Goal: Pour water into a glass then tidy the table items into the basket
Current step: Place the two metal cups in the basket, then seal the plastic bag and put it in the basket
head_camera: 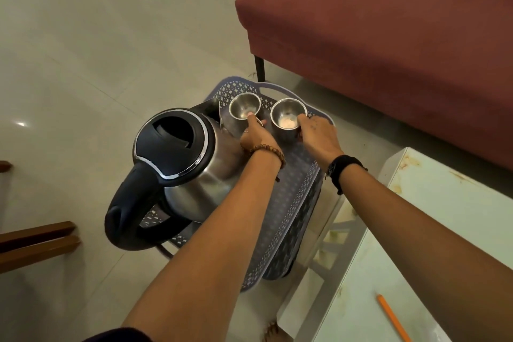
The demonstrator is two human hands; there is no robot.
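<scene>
A grey-blue perforated basket (291, 203) stands on the floor beside the table. A steel electric kettle (191, 161) with a black lid and handle sits in its near left part. Two steel glasses stand at the basket's far end. My left hand (256, 137) pinches the rim of the left steel glass (244, 105), one finger inside it. My right hand (319, 136) grips the rim of the right steel glass (287, 116), which shows a pale reflection or liquid at its bottom.
A white glass-topped table (433, 230) lies at the lower right with an orange pencil (392, 316) on it. A maroon sofa (388, 36) fills the upper right, its black leg just behind the basket. Brown wooden furniture (36, 244) juts in at the left over pale floor tiles.
</scene>
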